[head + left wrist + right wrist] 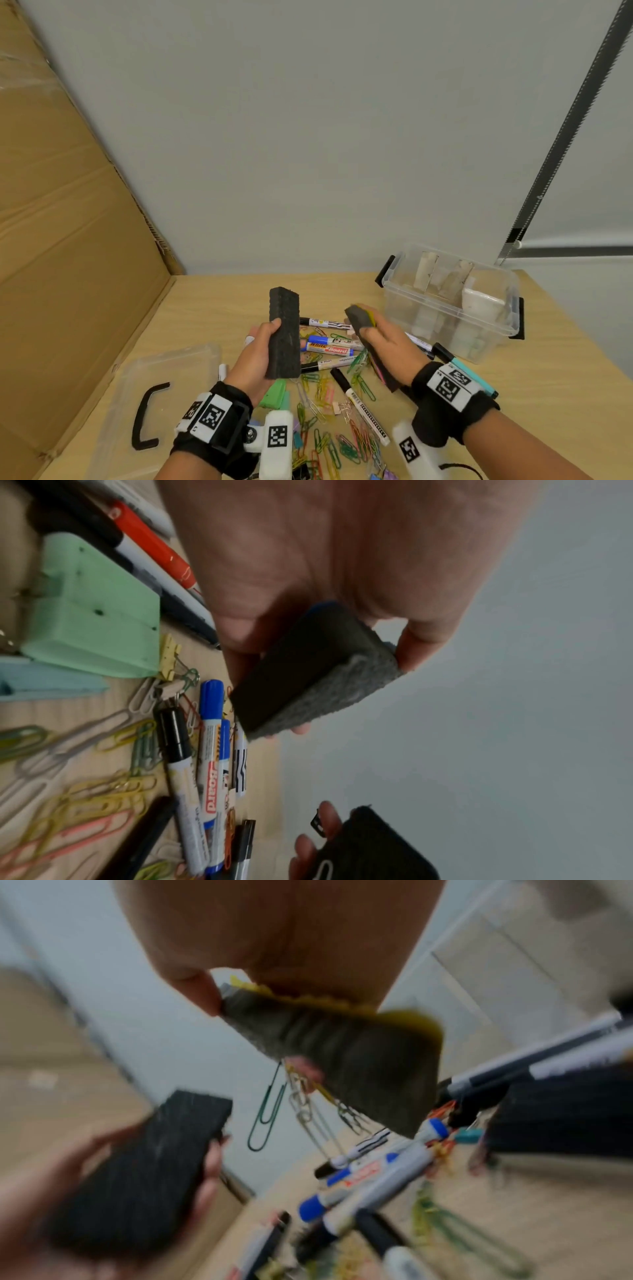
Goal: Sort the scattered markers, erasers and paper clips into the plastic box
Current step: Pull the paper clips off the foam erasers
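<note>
My left hand [258, 349] grips a long black eraser [285, 332] upright above the marker pile; its grey felt face [329, 696] shows in the left wrist view. My right hand [380, 337] holds a smaller eraser [359, 317] with grey felt and a yellow back [342, 1045], from which a few paper clips [267, 1115] dangle. Both hands hover above the table. Markers [330, 346] lie between the hands, and coloured paper clips [329, 431] are scattered in front of them. The clear plastic box [496, 329] stands open at the right rear.
The box's clear lid [164, 383] with its black handle [147, 418] lies at the left. A mint green block [274, 394] and a dark flat piece [383, 375] lie among the clips. A cardboard wall [68, 240] closes off the left side.
</note>
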`<state>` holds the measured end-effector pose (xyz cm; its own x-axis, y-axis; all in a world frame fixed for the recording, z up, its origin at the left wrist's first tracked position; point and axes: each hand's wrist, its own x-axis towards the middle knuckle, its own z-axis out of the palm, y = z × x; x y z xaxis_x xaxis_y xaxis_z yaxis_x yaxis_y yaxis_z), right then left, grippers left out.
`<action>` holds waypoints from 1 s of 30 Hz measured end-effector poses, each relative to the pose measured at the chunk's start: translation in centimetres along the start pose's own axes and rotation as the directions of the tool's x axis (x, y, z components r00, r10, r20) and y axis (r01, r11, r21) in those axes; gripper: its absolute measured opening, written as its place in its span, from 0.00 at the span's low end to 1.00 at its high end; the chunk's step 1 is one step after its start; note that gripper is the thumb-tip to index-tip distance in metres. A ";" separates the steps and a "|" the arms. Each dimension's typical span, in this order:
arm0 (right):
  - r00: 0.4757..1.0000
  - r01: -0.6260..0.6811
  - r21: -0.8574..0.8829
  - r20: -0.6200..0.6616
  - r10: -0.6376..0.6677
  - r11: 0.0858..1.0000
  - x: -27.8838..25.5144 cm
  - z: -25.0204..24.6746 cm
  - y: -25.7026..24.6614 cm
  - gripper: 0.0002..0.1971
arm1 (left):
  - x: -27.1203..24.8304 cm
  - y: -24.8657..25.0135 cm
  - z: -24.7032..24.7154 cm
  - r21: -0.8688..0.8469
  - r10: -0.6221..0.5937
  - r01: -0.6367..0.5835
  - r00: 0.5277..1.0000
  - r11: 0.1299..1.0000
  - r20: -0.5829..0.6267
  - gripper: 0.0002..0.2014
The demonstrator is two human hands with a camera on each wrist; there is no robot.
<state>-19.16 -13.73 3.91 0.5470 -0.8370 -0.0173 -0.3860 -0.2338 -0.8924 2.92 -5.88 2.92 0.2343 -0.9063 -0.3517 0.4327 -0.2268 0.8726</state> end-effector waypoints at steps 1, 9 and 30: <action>0.997 -0.052 0.119 -0.042 0.057 0.992 0.2 -0.2 -0.2 0.11 | 0.0 -0.2 0.0 0.009 0.004 -0.005 1.000 1.000 0.011 0.25; 0.966 -0.192 0.487 -0.061 0.253 0.852 1.9 0.7 -0.4 0.13 | -1.3 -0.8 2.0 0.160 -0.002 -0.011 0.997 0.987 0.081 0.21; 0.993 -0.103 0.624 0.023 0.113 0.775 2.4 4.3 -2.7 0.14 | -1.7 -1.3 3.4 0.104 -0.052 0.038 0.990 0.994 0.130 0.17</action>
<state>-13.64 -13.00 4.34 0.5168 -0.8464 -0.1285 0.1079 0.2133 -0.9710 -0.97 -5.26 3.54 0.0968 -0.9320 -0.3494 0.3486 -0.2971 0.8889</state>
